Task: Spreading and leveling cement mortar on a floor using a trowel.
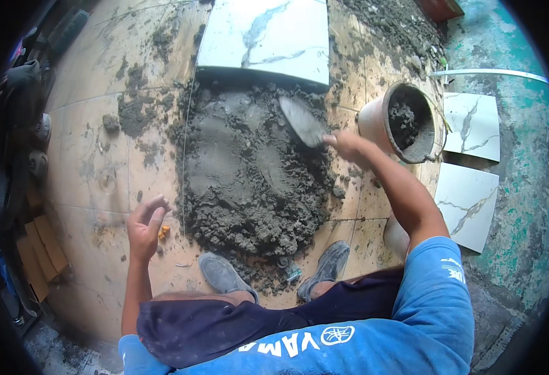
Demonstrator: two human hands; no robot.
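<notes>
My right hand (351,147) is closed round the handle of a trowel (303,123), whose grey blade lies over the far right part of a mortar bed (243,169). The mortar is smoothed in places at its middle and left, and crumbly toward my feet. My left hand (146,226) is held left of the bed with nothing in it, fingers loosely bent and apart from the thumb. Beside that hand, small orange pieces (163,232) lie on the floor. At the bed's far edge is a white, grey-veined tile (265,37). A thin string (186,162) runs along the bed's left side.
A bucket (374,120) with mortar inside stands tilted right of the bed. Two more veined tiles (472,127) lie beyond it, near a long pale strip (493,73). Loose mortar (393,31) is heaped at the far right. Cardboard (42,255) rests at the left. My shoes flank the bed's near end.
</notes>
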